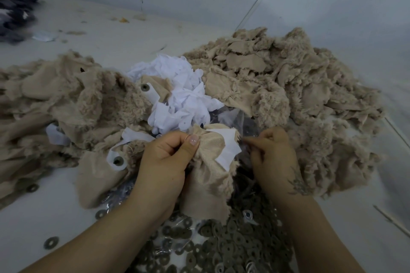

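Left hand (165,157) gripped cut piece of beige plush fabric (210,175), thumb pressed on ribbed backing; piece held above heap of grey round washers (233,246). White fabric patch (228,150) faced up. Right hand (273,155) curled in pinch at patch edge; contents not discernible. Recommended: keep backing taut, patch flat.

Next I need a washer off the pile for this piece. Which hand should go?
Right, probably. The left hand grips the beige plush piece and steadies it; the right hand sits beside it, above the washer pile.
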The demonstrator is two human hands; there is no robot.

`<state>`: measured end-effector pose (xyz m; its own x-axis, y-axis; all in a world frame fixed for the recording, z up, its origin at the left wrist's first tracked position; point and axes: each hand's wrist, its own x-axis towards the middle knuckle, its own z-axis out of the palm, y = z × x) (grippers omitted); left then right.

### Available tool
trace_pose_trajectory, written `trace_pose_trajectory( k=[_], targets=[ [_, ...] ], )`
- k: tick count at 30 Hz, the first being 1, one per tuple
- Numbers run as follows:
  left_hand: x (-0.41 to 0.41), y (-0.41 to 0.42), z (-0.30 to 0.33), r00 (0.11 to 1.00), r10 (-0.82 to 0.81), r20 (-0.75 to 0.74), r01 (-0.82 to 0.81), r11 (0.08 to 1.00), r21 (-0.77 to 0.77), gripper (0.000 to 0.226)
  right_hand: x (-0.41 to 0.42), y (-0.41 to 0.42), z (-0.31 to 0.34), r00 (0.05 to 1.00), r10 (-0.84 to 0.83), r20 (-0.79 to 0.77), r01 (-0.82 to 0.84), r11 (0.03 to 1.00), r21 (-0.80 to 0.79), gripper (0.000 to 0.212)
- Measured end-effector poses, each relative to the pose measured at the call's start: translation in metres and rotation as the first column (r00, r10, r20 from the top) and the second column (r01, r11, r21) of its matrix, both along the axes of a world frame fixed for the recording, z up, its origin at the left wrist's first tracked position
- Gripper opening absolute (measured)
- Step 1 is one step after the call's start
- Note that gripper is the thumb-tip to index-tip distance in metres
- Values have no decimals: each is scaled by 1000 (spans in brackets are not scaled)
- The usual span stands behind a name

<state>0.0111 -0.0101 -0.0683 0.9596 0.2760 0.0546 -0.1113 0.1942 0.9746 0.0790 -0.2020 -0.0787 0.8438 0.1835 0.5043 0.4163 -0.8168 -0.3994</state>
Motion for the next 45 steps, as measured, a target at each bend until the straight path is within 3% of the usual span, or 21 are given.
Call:
trace_pose_trajectory(
  k=[3, 6, 9, 11, 13, 16, 18, 20, 25, 30, 37, 42, 45],
  targets=[
    [1, 0, -2, 1000, 4, 0, -4, 1000, 0, 40, -6, 10, -5, 992, 113, -48, -119, 982, -147, 32],
    [2, 0, -2, 1000, -1, -7, 1, 1000, 1, 44, -2, 14, -9, 985, 78, -151, -102, 983, -155, 32],
    [0, 0, -3, 1000, -13, 1, 13, 1000, -4, 49, 5, 14, -8, 953, -43, -300, 76, 992, 98, 21],
    [1, 0, -4, 1000, -11, 2, 11, 1000, -4, 46, 11, 10, -7, 920, -98, -379, 211, 940, 269, 22],
    [1, 0, -4, 1000, -14, -3, 14, 1000, 1, 44, 13, 5, -1, 904, -145, -403, 288, 903, 319, 22],
    [0, -2, -2, 1000, -22, -10, 22, 1000, 21, 42, 11, -3, -2, 905, -251, -343, 264, 964, -7, 24],
    [-1, -3, -2, 1000, -25, -8, 25, 999, 31, 40, 5, -4, -6, 930, -270, -249, 214, 949, -230, 24],
    [-1, -4, -2, 1000, -30, -5, 30, 999, 35, 40, 1, -5, -9, 949, -264, -170, 204, 929, -308, 26],
    [0, -4, -2, 999, -36, -9, 37, 999, 28, 40, 7, -9, -10, 950, -260, -176, 210, 943, -258, 15],
    [0, -5, -3, 999, -45, -1, 45, 999, 30, 41, 5, -7, -13, 963, -185, -196, 144, 968, -206, 30],
    [0, -4, -3, 999, -40, -25, 41, 999, 20, 44, 7, -3, -15, 982, -113, -154, 86, 981, -173, 14],
    [0, -2, -2, 999, -26, -37, 26, 999, 19, 42, 6, -1, -6, 994, -105, 27, 106, 994, -16, 8],
    [-1, -2, -2, 999, -16, -29, 17, 1000, 14, 41, 2, 1, 0, 988, -130, 78, 135, 989, -55, 12]
  ],
)
